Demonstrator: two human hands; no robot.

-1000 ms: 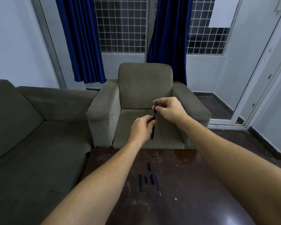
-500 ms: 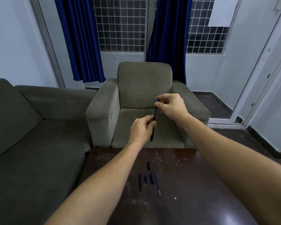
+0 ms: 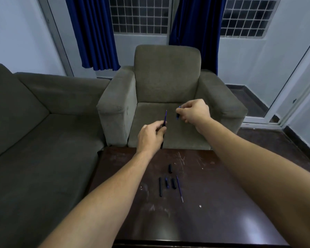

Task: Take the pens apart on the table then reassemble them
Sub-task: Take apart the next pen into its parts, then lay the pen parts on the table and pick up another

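Observation:
My left hand [image 3: 151, 135] grips a dark pen barrel, with its thin blue refill [image 3: 165, 117] sticking up out of the fist. My right hand [image 3: 195, 110] is held apart to the right, pinching a small blue pen piece [image 3: 178, 115]. Below on the dark table [image 3: 222, 203] lie loose pen parts: a long black barrel [image 3: 160, 187], two short dark pieces [image 3: 166, 182] [image 3: 173, 183], a thin refill [image 3: 179, 188] and one short piece [image 3: 170, 168] set farther back.
A grey armchair [image 3: 168, 83] stands just beyond the table's far edge. A grey sofa [image 3: 34, 122] runs along the left. Blue curtains and barred windows fill the back wall. A white door frame [image 3: 290, 97] is at the right.
My hands were together on one pen. Now the right hand has pulled a small piece off to the right, leaving the refill bare above my left hand.

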